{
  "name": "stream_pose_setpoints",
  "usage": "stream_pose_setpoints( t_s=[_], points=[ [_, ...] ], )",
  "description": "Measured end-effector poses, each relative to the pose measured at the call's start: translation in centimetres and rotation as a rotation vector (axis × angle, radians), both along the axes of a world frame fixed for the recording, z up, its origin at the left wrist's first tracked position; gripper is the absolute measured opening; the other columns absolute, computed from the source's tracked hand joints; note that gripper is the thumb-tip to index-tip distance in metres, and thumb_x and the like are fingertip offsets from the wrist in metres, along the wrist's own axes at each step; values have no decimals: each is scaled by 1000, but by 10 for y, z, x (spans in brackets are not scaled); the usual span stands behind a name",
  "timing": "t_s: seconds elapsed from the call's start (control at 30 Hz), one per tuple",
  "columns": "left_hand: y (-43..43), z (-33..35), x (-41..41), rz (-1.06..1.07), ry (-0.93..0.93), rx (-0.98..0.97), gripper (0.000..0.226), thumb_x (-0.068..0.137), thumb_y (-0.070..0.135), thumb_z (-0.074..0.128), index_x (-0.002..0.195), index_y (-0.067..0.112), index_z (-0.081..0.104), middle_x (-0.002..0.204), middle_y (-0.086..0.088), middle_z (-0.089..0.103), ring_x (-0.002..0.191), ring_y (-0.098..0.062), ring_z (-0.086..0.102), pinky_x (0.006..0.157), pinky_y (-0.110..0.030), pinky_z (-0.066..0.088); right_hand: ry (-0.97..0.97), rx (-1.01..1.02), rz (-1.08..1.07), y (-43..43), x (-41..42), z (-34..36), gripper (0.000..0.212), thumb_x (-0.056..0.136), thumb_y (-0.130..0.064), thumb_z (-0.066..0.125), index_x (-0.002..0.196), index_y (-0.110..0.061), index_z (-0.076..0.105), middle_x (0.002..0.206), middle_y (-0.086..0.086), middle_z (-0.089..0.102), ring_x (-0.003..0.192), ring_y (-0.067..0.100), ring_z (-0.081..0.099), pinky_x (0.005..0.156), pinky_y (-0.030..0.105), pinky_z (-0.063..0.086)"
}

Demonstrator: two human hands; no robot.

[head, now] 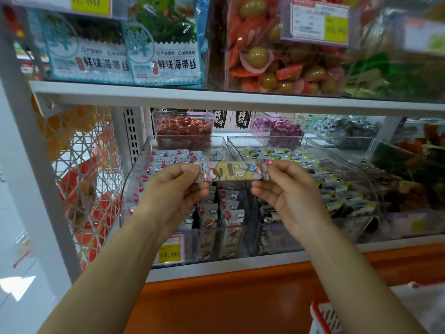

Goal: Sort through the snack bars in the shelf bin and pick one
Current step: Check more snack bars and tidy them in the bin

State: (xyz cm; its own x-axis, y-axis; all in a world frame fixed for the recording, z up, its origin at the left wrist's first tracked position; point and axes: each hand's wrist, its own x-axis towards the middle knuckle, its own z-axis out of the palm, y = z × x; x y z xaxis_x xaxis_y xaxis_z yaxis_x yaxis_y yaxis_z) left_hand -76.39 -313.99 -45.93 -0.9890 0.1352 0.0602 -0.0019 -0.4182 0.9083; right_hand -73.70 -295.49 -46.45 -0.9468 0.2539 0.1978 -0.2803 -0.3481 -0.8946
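Observation:
A long snack bar (pixel 232 171) in a silver wrapper with cartoon figures and a yellow middle is held level above the clear shelf bin (pixel 134 179). My left hand (pixel 178 186) pinches its left end and my right hand (pixel 286 189) pinches its right end. Below them the bin holds several more bars of the same kind (pixel 228 213), standing upright in rows.
A second clear bin (pixel 342 189) of green and black wrapped snacks sits to the right. Small tubs of red candy (pixel 183 131) and purple candy (pixel 284 131) stand behind. The upper shelf edge (pixel 216 96) hangs overhead. A price tag (pixel 169 249) fronts the bin. A red basket (pixel 325 317) is at lower right.

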Motion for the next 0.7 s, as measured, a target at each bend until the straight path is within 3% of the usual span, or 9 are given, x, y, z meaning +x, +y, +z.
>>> stream_pose_setpoints(
  t_s=[0.1, 0.27, 0.4, 0.53, 0.63, 0.7],
  points=[
    [3, -1, 1, -35, 46, -81, 18, 92, 8, 51, 77, 9, 59, 65, -3, 59, 59, -13, 62, 55, -20, 54, 50, 167, -95, -1, 2, -1, 17, 96, -14, 49, 96, -18, 65, 97, 0, 65, 62, 17, 68, 57, 26, 56],
    [8, -2, 2, -85, 52, -177, 20, 91, 17, 56, 104, 4, 61, 94, -12, 66, 81, -21, 66, 63, -23, 56, 73, 385, -170, -2, 3, -2, 11, 92, -8, 55, 90, -18, 59, 90, 1, 57, 63, 5, 64, 65, 33, 60],
    [9, -4, 4, 14, 170, -321, 21, 87, 16, 61, 105, 7, 63, 92, -5, 71, 81, -14, 68, 72, -22, 56, 109, 466, -159, -6, 4, 0, 27, 93, -5, 50, 92, -27, 64, 100, -5, 60, 78, 9, 65, 63, 26, 58],
    [8, 1, 5, 16, 239, -322, 25, 87, 14, 60, 110, 22, 62, 92, 1, 72, 83, -9, 70, 67, -12, 52, 143, 532, -188, -8, 7, 0, 21, 89, -14, 59, 82, -32, 68, 79, -17, 68, 70, 14, 66, 55, 18, 53],
    [7, 2, 8, 8, 327, -364, 28, 87, 14, 61, 107, 33, 60, 87, 10, 70, 82, -6, 69, 64, -6, 49, 136, 516, -223, -8, 7, 1, 18, 88, -13, 61, 76, -25, 69, 74, -8, 68, 62, 13, 65, 52, 19, 53],
    [6, 3, 10, -5, 378, -427, 32, 86, 14, 62, 109, 36, 59, 88, 12, 69, 85, -7, 68, 70, -10, 51, 127, 533, -282, -7, 6, 1, 18, 88, -13, 61, 71, -16, 67, 70, -3, 65, 59, 13, 64, 49, 22, 52]
  ],
)
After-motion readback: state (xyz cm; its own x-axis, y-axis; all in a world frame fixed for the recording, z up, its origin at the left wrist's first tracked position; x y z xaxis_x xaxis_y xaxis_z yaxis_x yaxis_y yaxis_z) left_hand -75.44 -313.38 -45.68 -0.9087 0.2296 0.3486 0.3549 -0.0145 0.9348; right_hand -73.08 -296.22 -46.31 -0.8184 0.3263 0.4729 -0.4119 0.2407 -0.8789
